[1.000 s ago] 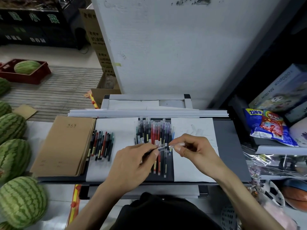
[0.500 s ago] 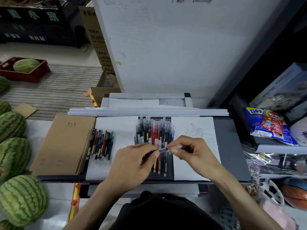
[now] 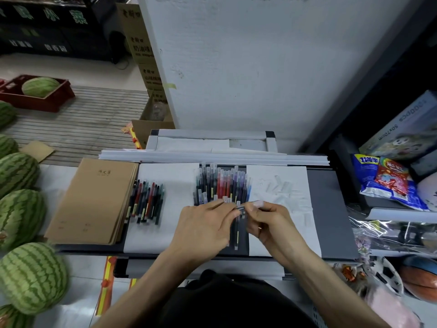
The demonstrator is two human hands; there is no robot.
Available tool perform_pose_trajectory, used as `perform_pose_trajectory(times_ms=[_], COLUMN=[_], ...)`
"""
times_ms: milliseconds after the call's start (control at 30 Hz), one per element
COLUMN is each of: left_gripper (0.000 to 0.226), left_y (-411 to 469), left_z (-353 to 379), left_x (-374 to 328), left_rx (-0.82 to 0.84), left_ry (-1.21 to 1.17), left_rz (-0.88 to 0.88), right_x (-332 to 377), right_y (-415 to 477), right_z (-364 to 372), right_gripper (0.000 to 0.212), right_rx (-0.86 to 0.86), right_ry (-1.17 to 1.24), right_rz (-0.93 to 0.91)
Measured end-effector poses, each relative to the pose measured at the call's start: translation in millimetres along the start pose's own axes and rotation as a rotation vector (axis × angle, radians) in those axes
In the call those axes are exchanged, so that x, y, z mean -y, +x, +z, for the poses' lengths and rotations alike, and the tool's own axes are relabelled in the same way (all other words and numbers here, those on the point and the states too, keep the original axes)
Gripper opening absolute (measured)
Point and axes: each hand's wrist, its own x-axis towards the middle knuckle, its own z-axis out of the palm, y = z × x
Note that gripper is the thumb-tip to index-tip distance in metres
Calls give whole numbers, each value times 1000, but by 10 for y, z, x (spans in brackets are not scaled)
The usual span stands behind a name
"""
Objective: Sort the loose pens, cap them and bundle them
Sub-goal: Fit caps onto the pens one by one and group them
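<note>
A row of capped pens [image 3: 222,183] in black, red, purple and blue lies side by side on the dark tray [image 3: 331,209]. A second small group of dark and red pens [image 3: 146,202] rests on white paper to the left. Several clear caps [image 3: 283,188] lie on the white sheet to the right. My left hand [image 3: 203,228] pinches a dark pen [image 3: 240,207] near its tip. My right hand [image 3: 272,221] pinches the pen's clear cap end, and the two hands meet over the pen row. The picture is blurred by motion.
A stack of brown notebooks [image 3: 94,200] lies at the tray's left end. Several watermelons [image 3: 30,278] line the left side. Snack bags [image 3: 383,181] and boxes fill the shelf on the right. A white wall [image 3: 248,67] stands behind the tray.
My hands have come together: the right hand has slid the clear cap leftwards along the pen towards my left fingers. The gap between them has closed.
</note>
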Motion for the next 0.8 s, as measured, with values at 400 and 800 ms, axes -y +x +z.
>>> perform_pose_trajectory(times_ms=[400, 800], left_gripper=[19, 37], left_y=[-8, -362], left_z=[545, 548], left_x=[397, 1463], left_rx=[450, 280], left_ry=[-183, -123], left_rz=[-315, -718], right_x=[-409, -497], right_y=[538, 1065], right_z=[-312, -474], right_gripper=[24, 22], right_rx=[-307, -241], right_ry=[-185, -805], right_rz=[151, 243])
